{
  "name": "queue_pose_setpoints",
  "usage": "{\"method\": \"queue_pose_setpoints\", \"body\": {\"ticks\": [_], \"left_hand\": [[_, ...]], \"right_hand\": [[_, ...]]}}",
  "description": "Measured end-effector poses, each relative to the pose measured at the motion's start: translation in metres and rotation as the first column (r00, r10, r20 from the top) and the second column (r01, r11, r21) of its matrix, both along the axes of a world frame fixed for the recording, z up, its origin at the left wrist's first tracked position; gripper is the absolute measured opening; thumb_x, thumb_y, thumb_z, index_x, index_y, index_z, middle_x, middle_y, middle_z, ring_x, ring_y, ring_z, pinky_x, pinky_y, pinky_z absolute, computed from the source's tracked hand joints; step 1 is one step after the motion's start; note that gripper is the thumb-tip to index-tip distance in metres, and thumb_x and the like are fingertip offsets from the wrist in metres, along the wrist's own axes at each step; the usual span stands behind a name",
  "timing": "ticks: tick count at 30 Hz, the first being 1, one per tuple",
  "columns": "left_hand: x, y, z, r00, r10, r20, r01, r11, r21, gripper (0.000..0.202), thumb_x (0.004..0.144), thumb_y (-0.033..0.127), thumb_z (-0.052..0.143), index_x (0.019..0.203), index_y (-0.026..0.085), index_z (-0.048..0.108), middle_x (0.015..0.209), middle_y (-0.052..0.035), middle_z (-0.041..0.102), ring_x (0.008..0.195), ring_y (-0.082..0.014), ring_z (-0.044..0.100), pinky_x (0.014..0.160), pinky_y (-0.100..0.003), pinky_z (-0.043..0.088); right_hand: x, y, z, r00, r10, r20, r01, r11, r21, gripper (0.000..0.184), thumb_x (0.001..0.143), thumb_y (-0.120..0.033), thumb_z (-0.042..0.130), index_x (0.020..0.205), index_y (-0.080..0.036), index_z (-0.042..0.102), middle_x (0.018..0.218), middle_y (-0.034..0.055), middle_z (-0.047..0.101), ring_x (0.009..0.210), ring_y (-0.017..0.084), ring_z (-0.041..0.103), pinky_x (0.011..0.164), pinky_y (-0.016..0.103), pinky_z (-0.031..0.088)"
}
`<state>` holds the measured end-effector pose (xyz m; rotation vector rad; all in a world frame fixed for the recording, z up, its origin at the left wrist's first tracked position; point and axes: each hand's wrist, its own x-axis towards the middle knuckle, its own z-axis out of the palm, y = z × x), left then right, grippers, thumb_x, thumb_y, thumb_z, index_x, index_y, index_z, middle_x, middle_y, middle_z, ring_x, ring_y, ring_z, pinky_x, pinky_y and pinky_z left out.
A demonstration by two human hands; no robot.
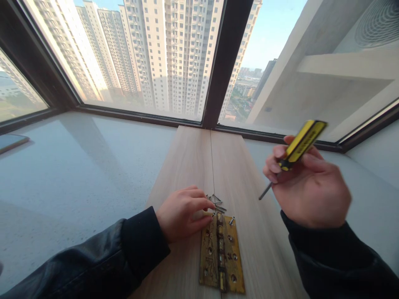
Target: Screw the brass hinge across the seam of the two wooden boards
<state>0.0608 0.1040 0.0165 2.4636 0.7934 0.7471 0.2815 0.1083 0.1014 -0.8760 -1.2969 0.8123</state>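
My right hand is raised at the right, closed around a yellow and black screwdriver whose shaft points down to the left. At the middle, the fingers of my left hand are pinched at the upper left corner of a worn brass hinge. A small screw shows at those fingertips. The hinge lies opened flat, its knuckle along the seam between two wooden boards. Another screw leans in the upper right hole. Several loose screws lie just beyond the hinge, partly behind my left fingers.
The boards rest on a pale speckled sill that runs along dark window frames. A flat dark object, perhaps a phone, lies at the far left. Tall buildings stand outside the glass.
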Motion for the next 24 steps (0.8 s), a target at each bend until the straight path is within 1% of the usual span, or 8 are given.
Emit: {"method": "queue_pose_setpoints", "body": {"ticks": [3,7,11,14,18,19,21,24], "left_hand": [[0.001,0.000,0.002,1.000,0.008,0.029,-0.007,1.000,-0.013,0.017,0.081,0.025,0.057,0.092,0.017,0.065,0.082,-0.0050,0.064,0.076,-0.0170,0.054,0.068,-0.031,0.046],[0.001,-0.001,0.006,0.997,0.018,0.077,-0.015,0.999,-0.035,0.012,0.079,0.026,0.058,0.080,0.015,0.063,0.076,-0.0037,0.062,0.072,-0.0153,0.052,0.066,-0.029,0.044],[0.000,-0.002,0.008,0.996,0.063,0.056,-0.061,0.997,-0.042,0.012,0.077,0.025,0.059,0.071,0.015,0.059,0.071,-0.0028,0.059,0.069,-0.0149,0.050,0.063,-0.029,0.042],[-0.001,-0.002,0.009,0.998,0.046,0.035,-0.045,0.998,-0.032,0.012,0.077,0.026,0.060,0.083,0.015,0.061,0.079,-0.0042,0.062,0.074,-0.0167,0.052,0.067,-0.031,0.044],[0.002,-0.002,0.009,0.989,-0.146,-0.009,0.147,0.988,0.041,0.026,0.083,0.025,0.057,0.108,0.020,0.059,0.103,-0.0040,0.065,0.089,-0.0185,0.053,0.078,-0.034,0.045],[0.002,-0.003,0.009,0.984,-0.180,-0.012,0.181,0.982,0.063,0.021,0.084,0.022,0.055,0.105,0.020,0.061,0.101,-0.0030,0.066,0.088,-0.0178,0.053,0.078,-0.033,0.045],[0.003,-0.004,0.008,0.981,-0.194,0.030,0.190,0.977,0.099,0.015,0.085,0.014,0.051,0.093,0.018,0.064,0.091,-0.0026,0.067,0.081,-0.0154,0.053,0.073,-0.030,0.045],[0.003,-0.004,0.007,0.981,-0.040,0.188,0.020,0.994,0.107,0.012,0.086,0.013,0.051,0.087,0.015,0.063,0.081,-0.0031,0.066,0.072,-0.0124,0.054,0.066,-0.026,0.044]], "right_hand": [[-0.021,-0.006,0.023,0.968,0.151,-0.200,-0.168,0.983,-0.072,0.028,0.080,-0.050,0.046,0.079,-0.022,0.049,0.060,-0.0044,0.026,0.043,0.009,0.026,0.038,0.025,0.022],[-0.036,-0.002,0.013,0.913,0.290,-0.288,-0.335,0.934,-0.124,0.044,0.078,-0.061,0.046,0.064,-0.022,0.036,0.046,-0.0068,0.013,0.035,0.008,0.012,0.035,0.025,0.016],[-0.030,0.008,-0.012,0.944,0.250,-0.214,-0.287,0.945,-0.160,0.041,0.089,-0.055,0.024,0.066,-0.022,0.034,0.047,-0.0059,0.015,0.035,0.010,0.016,0.037,0.026,0.022],[-0.016,0.019,-0.024,0.983,0.145,-0.116,-0.160,0.979,-0.129,0.042,0.090,-0.055,0.016,0.069,-0.022,0.032,0.050,-0.0052,0.019,0.040,0.010,0.024,0.040,0.025,0.026],[0.007,0.028,-0.030,0.977,0.108,0.184,-0.077,0.983,-0.168,0.040,0.092,-0.053,0.032,0.076,-0.018,0.041,0.055,-0.0073,0.025,0.041,0.006,0.022,0.039,0.019,0.023],[0.012,0.027,-0.029,0.940,0.172,0.296,-0.109,0.970,-0.218,0.036,0.091,-0.048,0.041,0.078,-0.015,0.045,0.057,-0.0072,0.031,0.042,0.005,0.026,0.040,0.018,0.025],[0.017,0.022,-0.027,0.780,0.387,0.491,-0.218,0.905,-0.366,0.029,0.084,-0.039,0.059,0.074,-0.013,0.052,0.059,-0.0054,0.041,0.047,0.005,0.036,0.044,0.017,0.031],[0.015,0.010,-0.022,0.461,0.662,0.591,-0.317,0.745,-0.587,0.026,0.071,-0.033,0.072,0.064,-0.013,0.057,0.057,-0.0036,0.050,0.053,0.008,0.045,0.047,0.019,0.034]]}}
